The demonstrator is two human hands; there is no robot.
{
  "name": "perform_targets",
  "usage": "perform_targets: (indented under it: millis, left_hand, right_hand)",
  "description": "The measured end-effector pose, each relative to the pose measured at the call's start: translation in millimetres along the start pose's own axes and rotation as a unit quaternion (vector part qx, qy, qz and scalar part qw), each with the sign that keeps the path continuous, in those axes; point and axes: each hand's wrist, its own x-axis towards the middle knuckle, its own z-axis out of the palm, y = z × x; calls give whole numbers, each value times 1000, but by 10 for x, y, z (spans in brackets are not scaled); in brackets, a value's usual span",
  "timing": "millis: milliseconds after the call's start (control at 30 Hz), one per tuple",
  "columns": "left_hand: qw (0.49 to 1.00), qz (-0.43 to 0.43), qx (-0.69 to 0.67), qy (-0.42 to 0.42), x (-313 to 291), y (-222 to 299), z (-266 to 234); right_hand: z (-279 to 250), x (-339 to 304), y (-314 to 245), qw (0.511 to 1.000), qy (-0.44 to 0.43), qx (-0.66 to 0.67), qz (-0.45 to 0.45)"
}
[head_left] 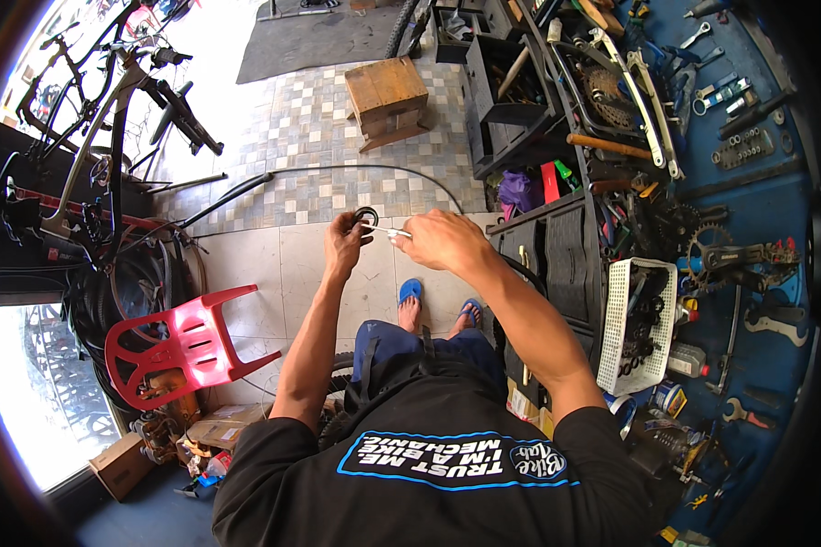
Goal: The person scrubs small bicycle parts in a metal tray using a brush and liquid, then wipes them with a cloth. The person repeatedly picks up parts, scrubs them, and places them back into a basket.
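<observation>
Both my hands are raised in front of me, close together over the pale floor tiles. My left hand (pixel 345 242) pinches a small black ring-shaped part (pixel 368 212) between thumb and fingers, its opening facing up. My right hand (pixel 445 241) is closed on a thin white stick-like tool (pixel 394 232). The tool's slim end reaches left to the ring, and I cannot tell whether it touches the inside. My fingers hide part of both things.
A red plastic chair (pixel 192 350) lies tipped at left, below bicycle frames (pixel 109 137). A wooden stool (pixel 386 98) stands ahead. On the right, a workbench (pixel 748 205) carries wrenches, a crankset (pixel 707 251) and a white basket (pixel 618 301) of dark parts. A black cable (pixel 356 168) arcs across the floor.
</observation>
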Motion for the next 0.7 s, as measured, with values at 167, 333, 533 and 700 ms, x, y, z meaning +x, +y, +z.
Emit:
perform_targets:
  millis: [167,333,533,700]
  left_hand:
    - [999,-17,36,-26,7,57,34]
    - [999,-46,-2,-28,-49,168,31]
    - [995,-96,-32,-24,-121,299,61]
    - [994,-102,-26,-18,-114,277,104]
  right_hand:
    - [118,54,5,997,64,-38,-25]
    - [174,98,38,995,79,-46,-48]
    - [235,146,46,995,82,-56,-24]
    - [192,39,109,997,68,-45,16]
